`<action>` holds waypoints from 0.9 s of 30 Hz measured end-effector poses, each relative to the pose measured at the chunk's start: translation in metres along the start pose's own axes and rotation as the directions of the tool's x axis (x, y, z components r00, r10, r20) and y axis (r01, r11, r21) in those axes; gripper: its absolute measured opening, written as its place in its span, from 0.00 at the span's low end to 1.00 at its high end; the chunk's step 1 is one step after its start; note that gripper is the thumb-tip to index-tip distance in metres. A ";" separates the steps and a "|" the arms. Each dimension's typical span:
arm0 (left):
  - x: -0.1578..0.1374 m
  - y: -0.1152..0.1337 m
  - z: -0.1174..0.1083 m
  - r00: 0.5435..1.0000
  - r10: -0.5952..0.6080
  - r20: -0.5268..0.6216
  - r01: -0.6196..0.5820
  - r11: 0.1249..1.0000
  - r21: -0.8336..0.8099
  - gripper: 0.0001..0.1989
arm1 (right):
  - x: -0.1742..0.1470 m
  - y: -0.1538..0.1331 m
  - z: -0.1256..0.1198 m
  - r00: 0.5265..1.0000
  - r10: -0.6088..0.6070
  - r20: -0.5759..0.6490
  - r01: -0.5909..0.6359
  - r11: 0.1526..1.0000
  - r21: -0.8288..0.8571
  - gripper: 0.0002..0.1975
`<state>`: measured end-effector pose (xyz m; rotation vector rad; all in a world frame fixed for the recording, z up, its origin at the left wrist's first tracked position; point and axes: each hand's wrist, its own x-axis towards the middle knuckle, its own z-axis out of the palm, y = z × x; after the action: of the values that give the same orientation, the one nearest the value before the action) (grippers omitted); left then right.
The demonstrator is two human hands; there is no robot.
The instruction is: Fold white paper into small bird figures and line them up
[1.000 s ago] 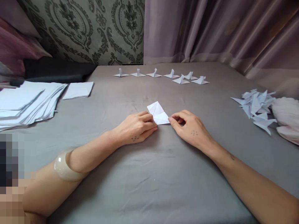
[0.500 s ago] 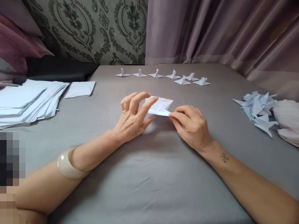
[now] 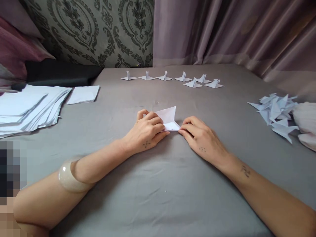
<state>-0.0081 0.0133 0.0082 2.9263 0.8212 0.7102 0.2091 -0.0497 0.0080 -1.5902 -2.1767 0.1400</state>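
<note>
Gray cloth [image 3: 158,184] fills most of my feed; mauve curtain [image 3: 182,33] behind, to the right. Far left, I log a loose stack of white paper [image 3: 29,108]; far right, a heap of pointed paper folds [image 3: 275,108]. Left hand [image 3: 149,130]: fingers curled, close together, gripping the left end of a creased white sheet [image 3: 168,116], thumb along its near edge. Right hand [image 3: 201,138]: thumb and fingertips pinching its right corner. Sheet sits mid-cloth, between the hands. Beyond stand seven small origami birds [image 3: 193,84].
</note>
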 end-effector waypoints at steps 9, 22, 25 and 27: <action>0.008 0.005 0.012 0.968 -0.251 -0.031 0.247 0.964 -0.098 0.08 | 0.005 -0.006 0.006 0.985 0.173 -0.019 -0.171 0.983 0.070 0.03; 0.005 -0.006 0.002 0.977 -0.198 0.079 0.208 0.966 -0.150 0.10 | -0.003 -0.010 0.004 0.991 -0.099 0.089 0.098 0.995 0.011 0.18; 0.004 -0.004 0.003 0.995 -0.095 -0.027 0.093 0.994 -0.061 0.12 | -0.003 -0.012 0.002 0.990 -0.098 0.103 0.099 0.995 -0.006 0.19; 0.004 -0.001 0.003 0.991 -0.064 -0.120 0.069 0.997 0.036 0.13 | -0.003 -0.013 0.002 0.989 -0.100 0.113 0.102 0.995 -0.015 0.18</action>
<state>-0.0042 0.0166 0.0068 2.8996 0.9485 0.8798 0.1981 -0.0564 0.0099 -1.5128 -2.3467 0.1808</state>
